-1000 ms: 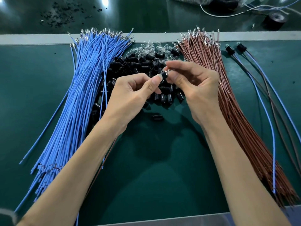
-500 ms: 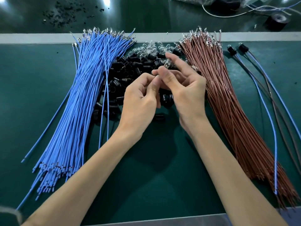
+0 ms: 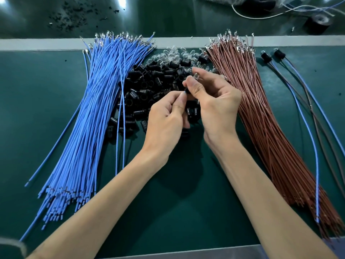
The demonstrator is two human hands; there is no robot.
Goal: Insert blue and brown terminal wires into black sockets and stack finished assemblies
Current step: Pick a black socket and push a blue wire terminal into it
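Observation:
A thick bundle of blue wires (image 3: 82,131) lies on the left of the green mat, a bundle of brown wires (image 3: 265,126) on the right. Between them is a heap of black sockets (image 3: 149,85), with small clear bulbs (image 3: 173,55) at its far end. My left hand (image 3: 166,120) pinches the tip of a blue wire at a black socket (image 3: 187,91). My right hand (image 3: 214,101) grips that socket between thumb and forefinger, with a clear bulb at its fingertips. Two finished assemblies (image 3: 272,55) with blue and brown leads lie at the far right.
A grey strip (image 3: 37,43) runs across the far edge of the mat (image 3: 37,109). Beyond it are black debris (image 3: 69,17), a roll of black tape (image 3: 317,23) and white cables (image 3: 261,14). The mat's near edge (image 3: 186,253) meets a grey border.
Both hands have drawn slightly nearer and lower over the socket heap. The right thumb and forefinger have shifted their pinch on the socket while the left fingers pinch in from the left.

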